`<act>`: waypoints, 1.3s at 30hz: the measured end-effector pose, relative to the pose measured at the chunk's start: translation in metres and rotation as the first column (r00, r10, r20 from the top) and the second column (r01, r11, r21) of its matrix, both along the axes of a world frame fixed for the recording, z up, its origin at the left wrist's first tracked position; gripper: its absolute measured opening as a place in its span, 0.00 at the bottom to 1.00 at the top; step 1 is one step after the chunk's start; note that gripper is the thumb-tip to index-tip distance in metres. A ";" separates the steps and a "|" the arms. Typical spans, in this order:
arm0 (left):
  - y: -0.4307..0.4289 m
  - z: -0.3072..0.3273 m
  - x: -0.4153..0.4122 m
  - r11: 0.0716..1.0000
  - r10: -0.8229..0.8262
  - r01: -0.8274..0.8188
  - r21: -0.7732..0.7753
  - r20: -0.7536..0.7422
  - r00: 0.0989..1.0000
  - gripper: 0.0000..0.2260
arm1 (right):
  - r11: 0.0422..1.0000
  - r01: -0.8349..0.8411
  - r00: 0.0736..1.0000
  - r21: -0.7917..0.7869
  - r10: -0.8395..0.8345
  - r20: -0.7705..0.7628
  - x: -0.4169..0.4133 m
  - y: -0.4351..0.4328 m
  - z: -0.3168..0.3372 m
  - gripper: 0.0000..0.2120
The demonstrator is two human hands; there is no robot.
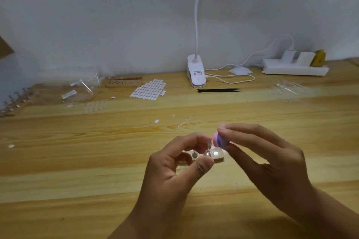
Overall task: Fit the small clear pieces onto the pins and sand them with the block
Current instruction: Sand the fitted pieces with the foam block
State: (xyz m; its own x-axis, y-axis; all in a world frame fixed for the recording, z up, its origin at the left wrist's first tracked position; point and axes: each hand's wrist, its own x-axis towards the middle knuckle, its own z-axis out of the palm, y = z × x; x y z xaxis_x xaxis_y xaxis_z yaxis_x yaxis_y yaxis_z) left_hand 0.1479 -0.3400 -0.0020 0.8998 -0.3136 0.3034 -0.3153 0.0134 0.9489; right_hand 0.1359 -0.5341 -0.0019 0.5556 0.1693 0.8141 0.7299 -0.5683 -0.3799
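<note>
Pin (209,148), mid-table, pinched upright between left hand (174,169) thumb and fingertips, clear piece on top too blurry to confirm. Wooden holder (217,156) right behind it, mostly hidden by fingers. Pink-purple sanding block (220,140) just right of the pin top, gripped by right hand (268,163), touching or not, can't tell. Further back: clip lamp (196,72), label unreadable, neck cut off up top. Black tweezers (219,90) nearby.

The wooden holder (217,158) is half hidden behind the left hand (174,165); the pinched pin (208,149) is blurred.
</note>
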 end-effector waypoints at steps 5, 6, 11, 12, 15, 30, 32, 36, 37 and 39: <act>-0.001 0.001 -0.001 0.999 -0.038 0.038 -0.016 0.010 0.999 0.11 | 0.999 0.006 1.000 -0.032 -0.006 0.021 -0.001 0.000 -0.005 0.13; 0.000 0.000 0.000 0.999 -0.031 0.031 -0.026 -0.007 0.999 0.11 | 0.999 0.039 0.999 -0.022 -0.039 0.005 0.001 -0.003 -0.005 0.12; 0.000 -0.001 0.000 0.998 -0.063 0.062 -0.034 -0.034 0.997 0.12 | 1.000 0.014 0.996 0.009 -0.015 0.083 -0.002 0.003 -0.004 0.13; -0.001 -0.001 0.000 0.996 -0.078 0.077 -0.037 -0.035 0.996 0.12 | 1.000 0.005 0.996 -0.016 -0.003 0.092 -0.003 0.004 -0.006 0.13; 0.000 -0.002 0.000 0.994 -0.096 0.089 -0.070 -0.105 0.990 0.13 | 0.996 0.061 0.998 -0.064 -0.059 0.038 0.005 -0.007 -0.009 0.13; -0.002 -0.006 0.000 0.994 -0.069 0.050 -0.092 -0.217 0.974 0.10 | 0.987 0.020 0.998 -0.157 -0.010 0.069 0.001 -0.005 -0.011 0.13; -0.002 -0.005 0.000 0.991 -0.077 0.051 -0.121 -0.223 0.972 0.08 | 0.976 -0.004 0.997 -0.216 0.021 0.079 -0.001 -0.005 -0.013 0.14; -0.001 -0.003 -0.001 0.990 -0.081 0.051 -0.129 -0.236 0.968 0.06 | 0.962 0.056 0.996 -0.268 -0.034 0.086 0.005 -0.011 -0.014 0.11; -0.001 -0.003 0.000 0.990 -0.076 0.045 -0.132 -0.244 0.967 0.06 | 0.963 0.072 0.995 -0.259 -0.051 0.085 0.007 -0.012 -0.013 0.11; -0.001 -0.003 0.000 0.990 -0.067 0.034 -0.136 -0.251 0.966 0.06 | 0.974 0.056 0.996 -0.220 -0.038 0.083 0.005 -0.010 -0.012 0.12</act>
State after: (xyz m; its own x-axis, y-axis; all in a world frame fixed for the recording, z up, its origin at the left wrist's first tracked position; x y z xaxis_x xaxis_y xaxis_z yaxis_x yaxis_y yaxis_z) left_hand 0.1474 -0.3409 -0.0051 0.9365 -0.3339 0.1072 -0.0590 0.1512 0.9867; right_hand 0.1410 -0.5444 -0.0134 0.5034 0.3260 0.8002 0.7228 -0.6663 -0.1833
